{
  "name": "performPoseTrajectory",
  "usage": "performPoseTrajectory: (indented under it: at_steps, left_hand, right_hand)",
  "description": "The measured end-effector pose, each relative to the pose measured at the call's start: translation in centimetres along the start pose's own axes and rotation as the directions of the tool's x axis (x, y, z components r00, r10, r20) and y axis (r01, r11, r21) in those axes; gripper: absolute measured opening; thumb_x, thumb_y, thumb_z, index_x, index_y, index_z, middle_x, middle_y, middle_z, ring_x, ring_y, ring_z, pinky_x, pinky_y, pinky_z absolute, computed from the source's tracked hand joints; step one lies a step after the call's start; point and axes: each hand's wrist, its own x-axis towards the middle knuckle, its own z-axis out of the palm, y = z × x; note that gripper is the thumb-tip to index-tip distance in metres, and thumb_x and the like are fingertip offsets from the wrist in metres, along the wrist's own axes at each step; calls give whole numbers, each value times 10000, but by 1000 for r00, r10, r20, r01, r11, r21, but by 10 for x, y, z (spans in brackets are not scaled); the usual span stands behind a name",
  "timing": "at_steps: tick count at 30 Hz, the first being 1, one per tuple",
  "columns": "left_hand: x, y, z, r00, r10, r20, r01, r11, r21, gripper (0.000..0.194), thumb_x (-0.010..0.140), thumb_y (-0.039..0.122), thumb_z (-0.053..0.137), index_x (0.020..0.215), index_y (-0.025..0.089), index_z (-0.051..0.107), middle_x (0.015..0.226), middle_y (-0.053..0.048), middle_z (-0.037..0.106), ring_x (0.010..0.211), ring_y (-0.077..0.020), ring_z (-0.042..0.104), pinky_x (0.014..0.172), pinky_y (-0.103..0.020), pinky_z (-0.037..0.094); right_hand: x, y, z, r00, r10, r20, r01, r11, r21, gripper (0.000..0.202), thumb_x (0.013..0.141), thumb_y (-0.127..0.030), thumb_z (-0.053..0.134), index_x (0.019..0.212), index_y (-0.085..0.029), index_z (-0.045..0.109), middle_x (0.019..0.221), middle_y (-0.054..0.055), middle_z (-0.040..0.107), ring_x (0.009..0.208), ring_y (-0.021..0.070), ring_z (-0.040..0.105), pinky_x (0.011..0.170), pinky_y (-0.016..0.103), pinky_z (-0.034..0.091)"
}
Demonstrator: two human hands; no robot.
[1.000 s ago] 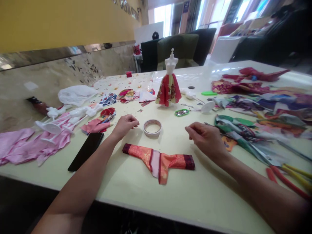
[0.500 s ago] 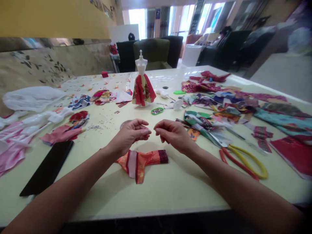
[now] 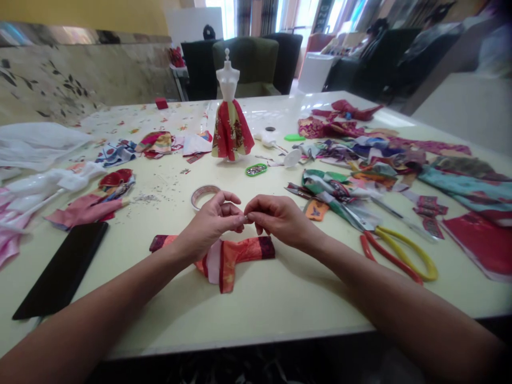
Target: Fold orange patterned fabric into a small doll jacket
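Observation:
My left hand (image 3: 223, 216) and my right hand (image 3: 276, 217) meet at the fingertips over the middle of the table, each in a pinch. Something tiny shows where the fingertips touch, too small to name. Below them lies a small orange doll jacket (image 3: 230, 256) with dark red cuffs and a pale front panel, partly covered by my left wrist. A roll of tape (image 3: 195, 198) lies flat just behind my left hand. Farther back stands a white mini dress form (image 3: 228, 82) wearing a red and cream skirt (image 3: 232, 130).
Scissors with red and yellow handles (image 3: 404, 256) lie at right beside heaped fabric scraps (image 3: 336, 189). A black phone (image 3: 62, 272) rests at left near pink cloth (image 3: 86, 208). A green dish of small shiny bits (image 3: 256, 169) sits beyond my hands. Several chairs (image 3: 246, 64) stand behind.
My hands have come together, and their fingertips now touch where a gap was before. The view has tilted down a little, showing more of the tape roll and the jacket's left sleeve.

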Motion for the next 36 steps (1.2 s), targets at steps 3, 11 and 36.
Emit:
performPoseTrajectory:
  at_steps: [3, 11, 36]
  left_hand:
    - [0, -1, -1, 1000, 29, 7, -29, 999, 45, 400, 716, 255, 773, 999, 213, 494, 709, 56, 602, 652, -103, 601, 694, -255, 454]
    - [-3, -4, 1, 996, 81, 32, -84, 992, 96, 347, 744, 214, 727, 998, 214, 491, 743, 43, 608, 685, -114, 594, 696, -265, 464]
    - [-2, -8, 0, 987, 135, 84, -149, 971, 190, 283, 768, 191, 684, 982, 176, 500, 778, 26, 581, 714, -102, 544, 669, -245, 442]
  right_hand:
    - [-1, -1, -1, 1000, -9, 22, 10, 999, -46, 73, 837, -198, 591, 827, -157, 651, 710, -14, 641, 560, 87, 580, 537, 196, 450]
    - [-2, -2, -2, 997, 5, 73, 2, 995, -97, 80, 843, -135, 541, 841, -162, 617, 738, -14, 638, 583, 85, 588, 546, 190, 443]
    - [-2, -3, -2, 997, -52, 51, 65, 953, -296, 126, 806, -38, 566, 808, -138, 643, 702, -27, 647, 594, 64, 537, 560, 171, 380]
